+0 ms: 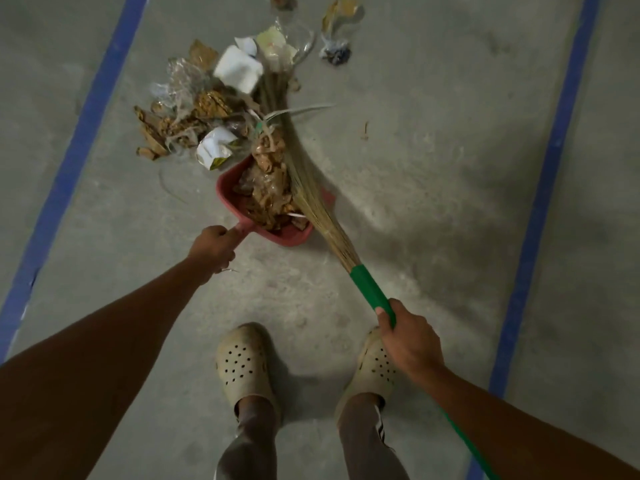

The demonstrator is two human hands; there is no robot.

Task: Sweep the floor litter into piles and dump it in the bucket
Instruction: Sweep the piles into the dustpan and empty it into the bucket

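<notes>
Head view: left hand [213, 249] grips the red dustpan [273, 216] handle (pan full). Right hand [410, 337] wraps the broom [370, 291], bristles against the litter [194, 112], upper centre.

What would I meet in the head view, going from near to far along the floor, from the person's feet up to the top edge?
Beige shoes → left hand → red dustpan → litter pile → dark crumpled wrapper.
</notes>
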